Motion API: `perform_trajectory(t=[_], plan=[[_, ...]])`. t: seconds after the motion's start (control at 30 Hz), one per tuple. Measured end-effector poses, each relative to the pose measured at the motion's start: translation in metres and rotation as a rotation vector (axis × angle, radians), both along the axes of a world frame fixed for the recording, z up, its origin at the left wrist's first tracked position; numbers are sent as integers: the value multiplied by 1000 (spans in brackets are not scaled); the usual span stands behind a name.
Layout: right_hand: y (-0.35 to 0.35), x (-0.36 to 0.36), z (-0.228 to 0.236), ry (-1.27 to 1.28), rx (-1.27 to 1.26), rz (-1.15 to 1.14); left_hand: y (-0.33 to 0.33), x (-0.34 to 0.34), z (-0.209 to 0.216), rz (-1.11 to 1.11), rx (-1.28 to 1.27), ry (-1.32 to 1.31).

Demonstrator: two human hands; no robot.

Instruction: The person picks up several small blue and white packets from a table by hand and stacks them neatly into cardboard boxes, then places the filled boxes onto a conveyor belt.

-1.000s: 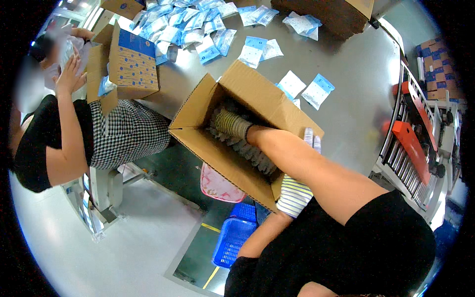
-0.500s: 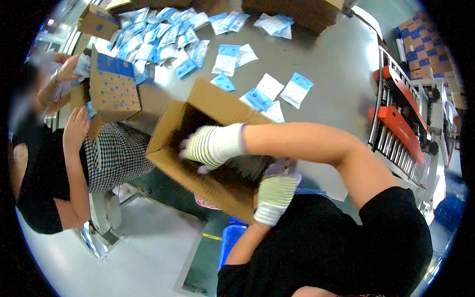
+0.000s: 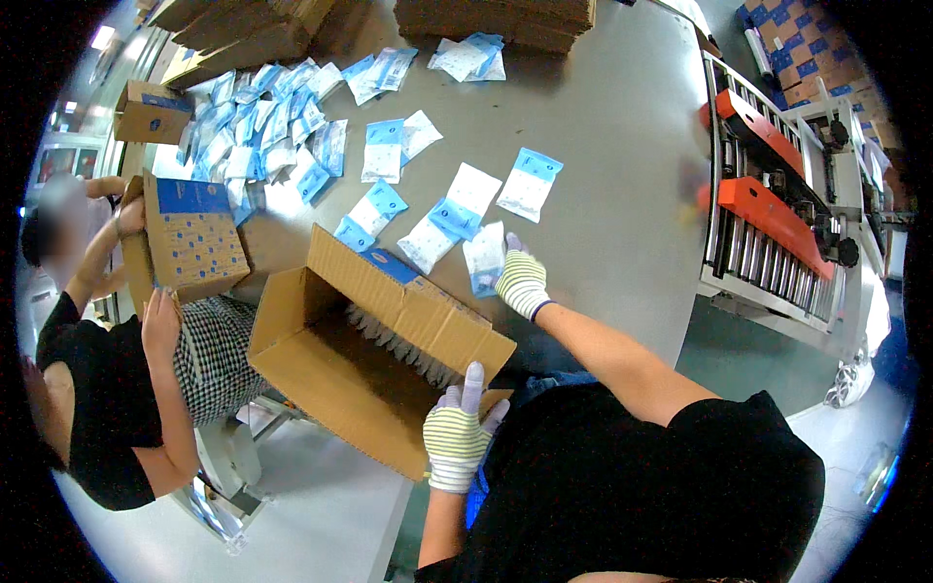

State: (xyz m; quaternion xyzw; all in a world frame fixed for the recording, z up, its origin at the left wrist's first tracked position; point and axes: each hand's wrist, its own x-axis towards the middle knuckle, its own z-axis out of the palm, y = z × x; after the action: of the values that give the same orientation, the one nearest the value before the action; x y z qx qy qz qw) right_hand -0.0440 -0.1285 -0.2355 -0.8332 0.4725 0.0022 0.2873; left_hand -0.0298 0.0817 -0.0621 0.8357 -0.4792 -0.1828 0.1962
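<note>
A large open cardboard box [image 3: 389, 301] lies tilted at the table's near edge, its opening toward me. Inside it, a row of greyish, close-set edges [image 3: 403, 350] shows in shadow; their kind cannot be made out. At the box's near right corner, my left hand [image 3: 457, 442] in a striped glove rests against the edge, fingers stretched and apart. Beyond the box, my right hand [image 3: 525, 282], gloved alike, has its fingers closed on the right edge of a white-and-blue packet [image 3: 483, 255] lying on the table. Several similar packets [image 3: 432, 238] lie just left of it.
A heap of packets [image 3: 262, 126] covers the far left of the grey table [image 3: 603, 126]. Flattened cardboard [image 3: 496, 24] is stacked at the back. On the left a co-worker [image 3: 117, 389] handles another box [image 3: 199, 238]. A roller conveyor with red guards [image 3: 773, 223] stands at right.
My right hand has come out of the box and moved to a packet on the table. My left hand has shifted down and left along the box, its fingers now spread.
</note>
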Motion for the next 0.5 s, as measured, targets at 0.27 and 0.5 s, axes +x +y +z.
perform_trajectory(t=[0.27,0.5], plan=[[-89,1,-39,-673,700,-456,-10,-1,2,-16,47,13],[-106,36,-42,21,-69,-528,-13,3,-2,-21,14,81]])
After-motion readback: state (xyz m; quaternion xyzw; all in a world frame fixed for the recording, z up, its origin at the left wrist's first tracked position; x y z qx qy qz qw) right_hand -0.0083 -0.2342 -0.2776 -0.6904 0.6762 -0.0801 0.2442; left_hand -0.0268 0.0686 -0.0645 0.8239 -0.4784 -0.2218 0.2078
